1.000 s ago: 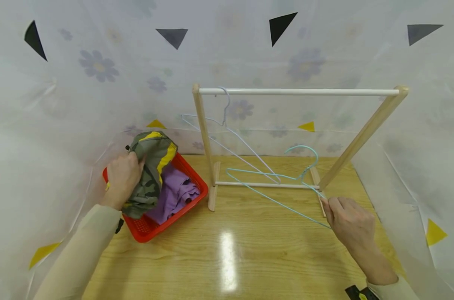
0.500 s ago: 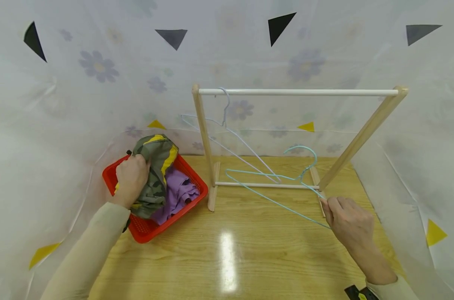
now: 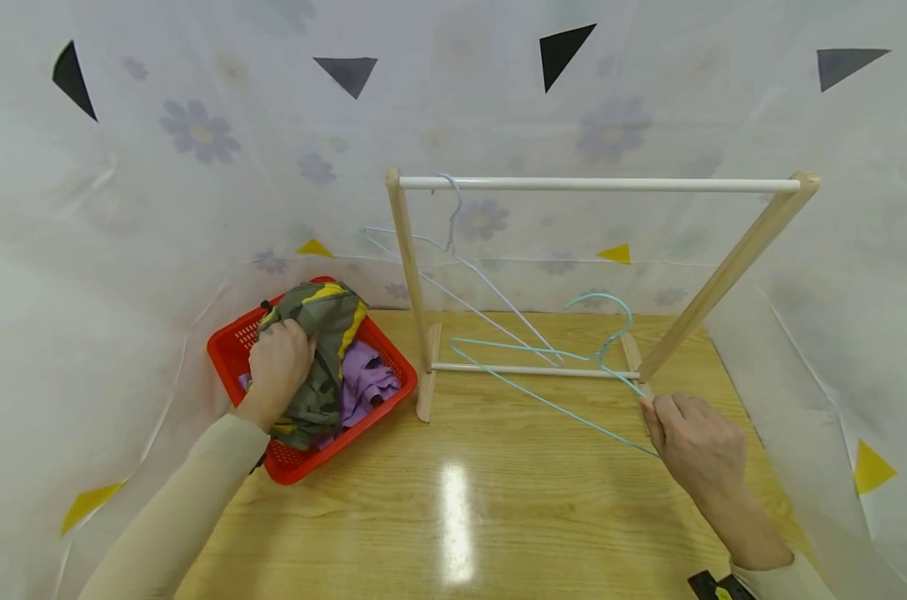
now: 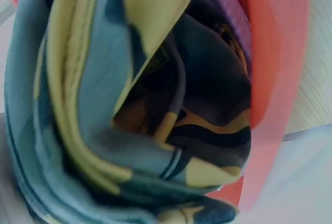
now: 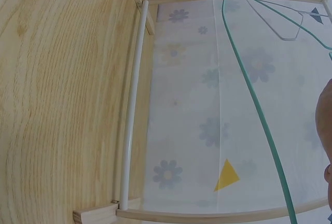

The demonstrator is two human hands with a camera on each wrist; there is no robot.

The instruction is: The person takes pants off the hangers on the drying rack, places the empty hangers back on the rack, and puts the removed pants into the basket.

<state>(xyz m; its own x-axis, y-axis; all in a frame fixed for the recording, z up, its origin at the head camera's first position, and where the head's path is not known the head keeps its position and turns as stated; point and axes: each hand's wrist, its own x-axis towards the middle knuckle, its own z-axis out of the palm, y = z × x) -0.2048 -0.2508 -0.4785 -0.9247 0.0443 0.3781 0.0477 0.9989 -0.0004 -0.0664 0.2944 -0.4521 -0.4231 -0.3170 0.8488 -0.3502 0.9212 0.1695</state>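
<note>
My left hand point(image 3: 279, 364) grips a bunched camouflage garment point(image 3: 329, 321) with yellow patches, inside the red basket point(image 3: 287, 473). In the left wrist view the garment point(image 4: 106, 73) fills most of the picture, its folds gaping, and the hand is not plainly seen. Beneath it lies a purple cloth point(image 3: 365, 383). On the right, my right hand point(image 3: 699, 446) holds a turquoise wire hanger point(image 3: 609, 342) by one end, its hook upward, in front of the rack. The right wrist view shows that hanger's wire point(image 5: 264, 124) and only an edge of the hand.
A wooden clothes rack with a white top rail point(image 3: 596, 184) stands at the back of the wooden table point(image 3: 543, 517). Hooked over the rail's left end is a lavender hanger point(image 3: 450, 242). Pale flowered sheeting surrounds the table on the back and sides.
My left hand has moved right and slightly down with the camouflage garment, showing more of the basket's left side. The right hand and its hanger have hardly moved.
</note>
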